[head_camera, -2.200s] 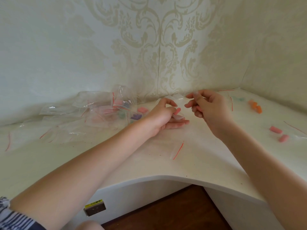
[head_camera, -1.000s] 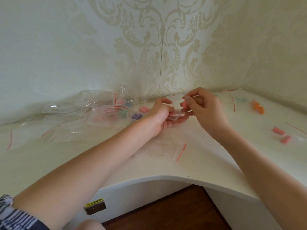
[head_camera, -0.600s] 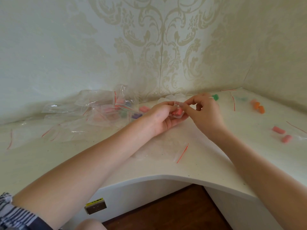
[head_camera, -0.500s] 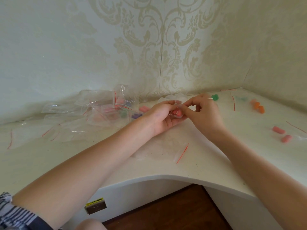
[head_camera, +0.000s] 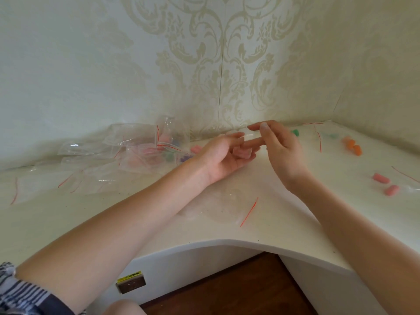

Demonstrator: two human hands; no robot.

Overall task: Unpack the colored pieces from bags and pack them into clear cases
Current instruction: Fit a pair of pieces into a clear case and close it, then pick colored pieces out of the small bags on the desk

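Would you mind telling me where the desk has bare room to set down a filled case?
Bare desk lies along the front edge, left of the flat empty bag, and between the right forearm and the two pink pieces. The back left is crowded with a bag pile; orange pieces occupy the back right.

soft even daylight, faint shadows, slight motion blur, wide-angle edge bending

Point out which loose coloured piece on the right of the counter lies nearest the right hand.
The green piece, just beyond the right hand near the wall. The orange pieces and pink pieces lie farther right.
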